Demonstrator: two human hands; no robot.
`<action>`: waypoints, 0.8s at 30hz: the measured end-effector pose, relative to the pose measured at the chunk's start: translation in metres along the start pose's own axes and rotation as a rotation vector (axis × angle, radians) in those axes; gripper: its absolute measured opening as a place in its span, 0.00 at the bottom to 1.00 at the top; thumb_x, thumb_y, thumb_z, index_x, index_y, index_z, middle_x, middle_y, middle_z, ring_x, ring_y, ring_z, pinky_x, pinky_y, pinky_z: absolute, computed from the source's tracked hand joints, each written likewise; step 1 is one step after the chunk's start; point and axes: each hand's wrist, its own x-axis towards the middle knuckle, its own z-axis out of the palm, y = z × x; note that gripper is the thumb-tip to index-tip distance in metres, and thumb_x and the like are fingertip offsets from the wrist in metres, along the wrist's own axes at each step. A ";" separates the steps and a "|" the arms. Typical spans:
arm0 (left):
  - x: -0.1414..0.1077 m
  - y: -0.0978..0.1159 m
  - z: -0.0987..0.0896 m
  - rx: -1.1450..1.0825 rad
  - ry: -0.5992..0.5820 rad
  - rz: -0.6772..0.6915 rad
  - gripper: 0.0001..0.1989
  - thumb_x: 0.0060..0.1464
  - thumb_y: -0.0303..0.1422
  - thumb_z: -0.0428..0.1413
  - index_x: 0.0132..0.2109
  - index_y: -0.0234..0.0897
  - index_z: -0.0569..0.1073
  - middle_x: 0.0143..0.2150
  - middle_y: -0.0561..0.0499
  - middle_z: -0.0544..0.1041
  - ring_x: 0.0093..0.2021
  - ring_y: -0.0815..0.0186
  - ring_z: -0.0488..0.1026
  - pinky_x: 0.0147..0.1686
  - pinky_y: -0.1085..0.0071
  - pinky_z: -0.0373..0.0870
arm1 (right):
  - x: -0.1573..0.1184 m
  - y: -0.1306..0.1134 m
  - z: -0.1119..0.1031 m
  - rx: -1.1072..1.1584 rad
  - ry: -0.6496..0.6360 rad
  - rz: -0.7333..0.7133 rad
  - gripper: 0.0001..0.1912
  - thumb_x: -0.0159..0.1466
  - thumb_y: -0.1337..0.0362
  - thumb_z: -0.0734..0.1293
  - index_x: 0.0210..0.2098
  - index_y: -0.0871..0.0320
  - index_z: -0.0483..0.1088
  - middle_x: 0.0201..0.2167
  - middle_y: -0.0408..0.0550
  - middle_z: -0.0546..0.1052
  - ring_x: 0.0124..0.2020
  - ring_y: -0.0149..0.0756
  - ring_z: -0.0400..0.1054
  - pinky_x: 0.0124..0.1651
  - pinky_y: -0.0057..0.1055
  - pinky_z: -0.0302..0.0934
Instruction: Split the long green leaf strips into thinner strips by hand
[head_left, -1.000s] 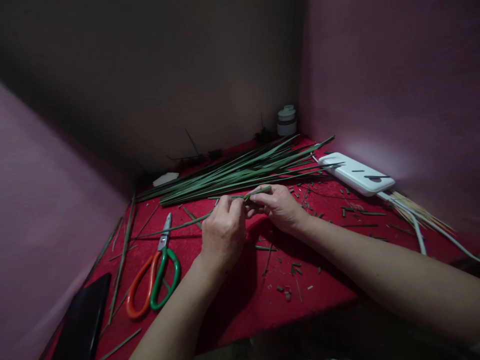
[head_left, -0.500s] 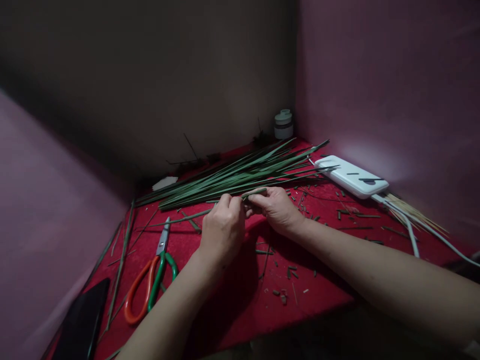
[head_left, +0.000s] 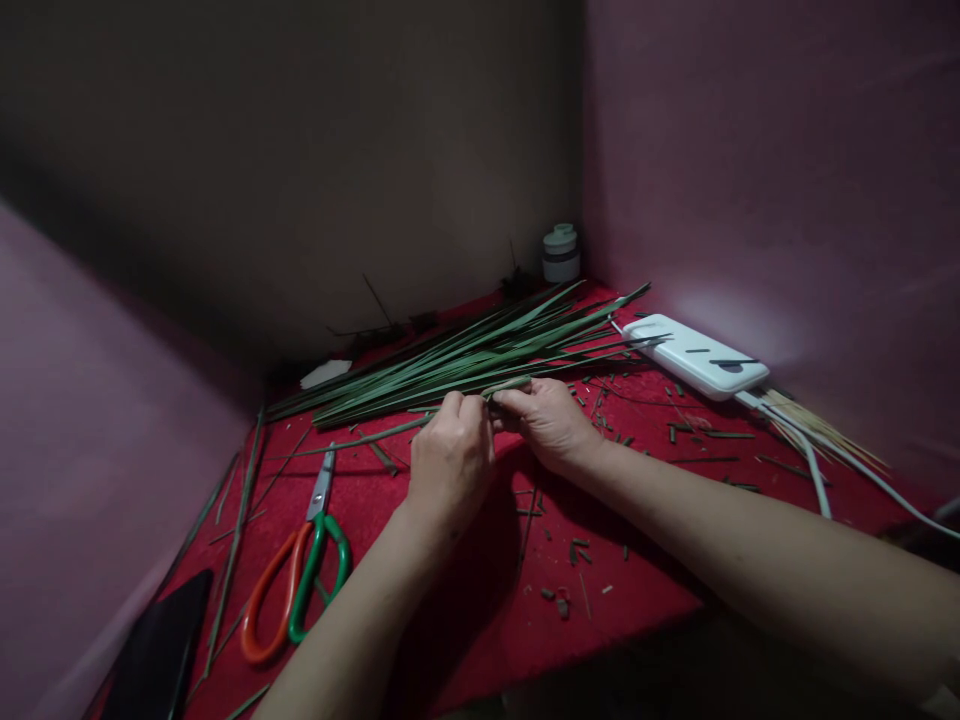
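My left hand (head_left: 453, 458) is closed on a long green leaf strip (head_left: 375, 437), whose thin tail runs out to the left above the scissors. Close beside it, my right hand (head_left: 551, 420) pinches the same strip, with a folded end showing above the fingers. The fingertips of both hands nearly meet, and the part between them is mostly hidden. Just behind the hands lies a bundle of long green leaves (head_left: 450, 362). Scissors (head_left: 307, 560) with one orange and one green handle rest left of my left forearm.
A white power bank (head_left: 697, 355) with a white cable (head_left: 817, 470) lies at the right, near pale thin sticks (head_left: 840, 435). A small lidded jar (head_left: 561, 253) stands in the back corner. A black phone (head_left: 161, 645) is at the front left. Leaf scraps (head_left: 577, 550) litter the red cloth (head_left: 600, 620).
Both hands keep their hold on the leaf strip and have barely moved. The whole view has shifted slightly, with the surroundings a little further left.
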 end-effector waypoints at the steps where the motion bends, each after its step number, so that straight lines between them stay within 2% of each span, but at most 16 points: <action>1: 0.000 0.000 0.000 -0.017 0.001 -0.001 0.11 0.60 0.30 0.43 0.35 0.36 0.70 0.32 0.48 0.71 0.29 0.65 0.69 0.26 0.72 0.60 | 0.000 0.000 0.000 0.021 0.004 0.008 0.03 0.47 0.69 0.68 0.22 0.62 0.70 0.20 0.40 0.71 0.21 0.24 0.63 0.27 0.24 0.62; 3: 0.000 -0.001 -0.001 -0.070 0.023 -0.001 0.10 0.60 0.30 0.44 0.35 0.37 0.70 0.33 0.48 0.71 0.29 0.65 0.69 0.28 0.72 0.61 | 0.000 0.000 0.000 0.056 0.011 0.022 0.03 0.46 0.69 0.68 0.22 0.63 0.70 0.20 0.40 0.72 0.21 0.24 0.63 0.27 0.25 0.63; 6: 0.001 -0.004 -0.004 -0.118 0.128 0.002 0.09 0.59 0.30 0.46 0.36 0.37 0.70 0.33 0.48 0.70 0.32 0.65 0.69 0.32 0.72 0.63 | 0.000 0.000 -0.001 0.062 0.022 0.050 0.04 0.45 0.69 0.69 0.22 0.64 0.71 0.20 0.43 0.74 0.21 0.27 0.67 0.26 0.26 0.65; 10: 0.003 -0.012 -0.003 -0.058 0.220 0.025 0.08 0.59 0.30 0.47 0.36 0.37 0.71 0.33 0.47 0.70 0.36 0.62 0.67 0.37 0.68 0.63 | 0.000 -0.001 0.000 0.059 0.052 0.073 0.06 0.44 0.69 0.69 0.24 0.64 0.71 0.22 0.46 0.76 0.21 0.31 0.70 0.24 0.27 0.66; 16: 0.006 -0.016 0.007 -0.057 0.184 0.085 0.08 0.59 0.29 0.47 0.35 0.37 0.70 0.34 0.46 0.70 0.37 0.59 0.65 0.38 0.65 0.63 | -0.001 0.000 0.001 0.112 0.056 0.088 0.06 0.45 0.70 0.70 0.23 0.64 0.70 0.20 0.43 0.74 0.19 0.29 0.69 0.22 0.25 0.66; 21: 0.009 -0.017 0.006 -0.152 0.045 0.031 0.09 0.59 0.27 0.43 0.36 0.36 0.67 0.35 0.46 0.67 0.32 0.63 0.66 0.32 0.69 0.64 | -0.001 0.001 0.000 0.062 0.029 0.055 0.07 0.46 0.70 0.70 0.24 0.63 0.68 0.20 0.43 0.74 0.19 0.31 0.70 0.22 0.28 0.67; 24: 0.009 -0.019 0.003 -0.141 -0.004 0.017 0.08 0.58 0.27 0.43 0.37 0.37 0.66 0.36 0.47 0.66 0.31 0.64 0.66 0.29 0.70 0.63 | -0.002 -0.001 -0.002 -0.001 -0.035 0.029 0.08 0.48 0.67 0.70 0.26 0.62 0.68 0.20 0.44 0.74 0.20 0.33 0.71 0.23 0.31 0.68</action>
